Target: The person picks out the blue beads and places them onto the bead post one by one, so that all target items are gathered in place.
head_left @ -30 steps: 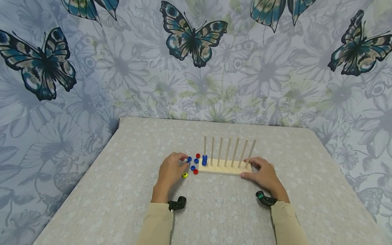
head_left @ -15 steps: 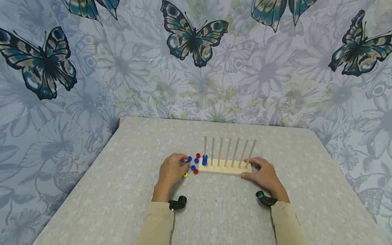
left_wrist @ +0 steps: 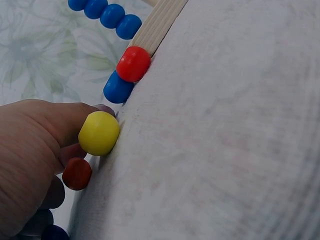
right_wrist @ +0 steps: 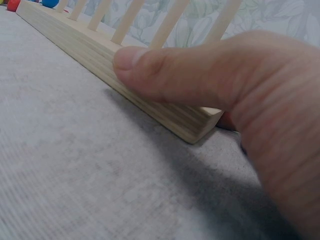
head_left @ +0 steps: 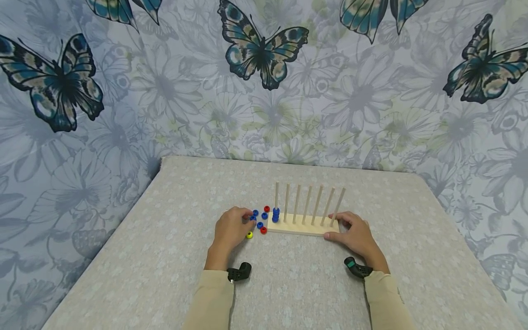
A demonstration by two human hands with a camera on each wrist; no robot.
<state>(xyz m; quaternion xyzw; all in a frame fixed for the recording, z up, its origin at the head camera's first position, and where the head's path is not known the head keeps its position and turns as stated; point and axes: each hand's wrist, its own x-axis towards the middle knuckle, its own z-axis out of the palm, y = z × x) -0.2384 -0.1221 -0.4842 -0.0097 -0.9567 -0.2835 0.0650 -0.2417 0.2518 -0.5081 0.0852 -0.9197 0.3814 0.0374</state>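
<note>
A wooden peg board (head_left: 301,228) with a row of upright pegs stands on the table. Several blue beads (left_wrist: 111,17) are stacked on its leftmost peg. My right hand (head_left: 354,233) grips the board's right end, thumb (right_wrist: 150,70) along the front side; the other fingers are mostly hidden. Left of the board, my left hand (head_left: 233,228) pinches a blue bead (head_left: 253,218) between thumb and forefinger, low over the table. In the left wrist view a yellow bead (left_wrist: 99,133) stands in front of those fingertips and hides their hold.
Loose beads lie between my left hand and the board: a red bead (head_left: 266,209) at the back, another red bead (head_left: 263,230) in front, and several blue ones. A pale patterned cloth covers the table (head_left: 288,284). Behind it hangs a butterfly-print backdrop (head_left: 264,123).
Hardly anything differs. My left hand stays among the loose beads, and a little more of the blue bead at its fingertips shows. My right hand keeps its grip on the board.
</note>
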